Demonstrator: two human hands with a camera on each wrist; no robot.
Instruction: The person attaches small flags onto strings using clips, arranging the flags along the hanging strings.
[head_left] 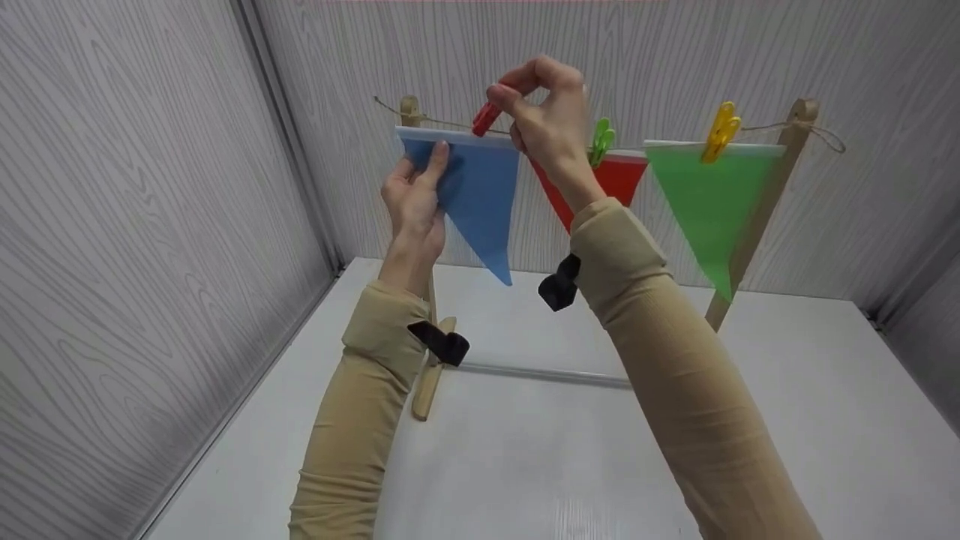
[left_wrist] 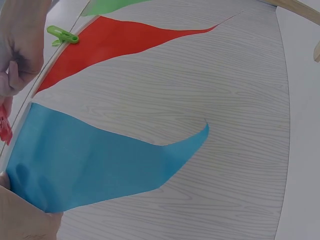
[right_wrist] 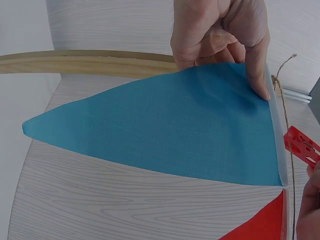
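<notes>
A blue triangular pennant (head_left: 480,187) with a white top edge hangs at the twine, its point downward. My left hand (head_left: 414,196) pinches it near the upper left, thumb in front and fingers behind. Between the thumb and fingers of my right hand (head_left: 551,112) is a red clothespin (head_left: 486,118), its tip right at the pennant's white edge and the twine (right_wrist: 286,107). Beside the blue one, a red pennant (head_left: 622,176) hangs under a green clothespin (head_left: 602,142), partly hidden by my right wrist. Farther right, a yellow clothespin (head_left: 721,133) grips a green pennant (head_left: 716,195).
The twine is tied between two wooden posts, the right post (head_left: 765,202) and the left post (head_left: 409,111), which has a wooden foot (head_left: 429,382) on the white table (head_left: 525,450). A thin rod (head_left: 547,373) runs low between them. Wood-grain panels (head_left: 150,187) enclose the back and sides.
</notes>
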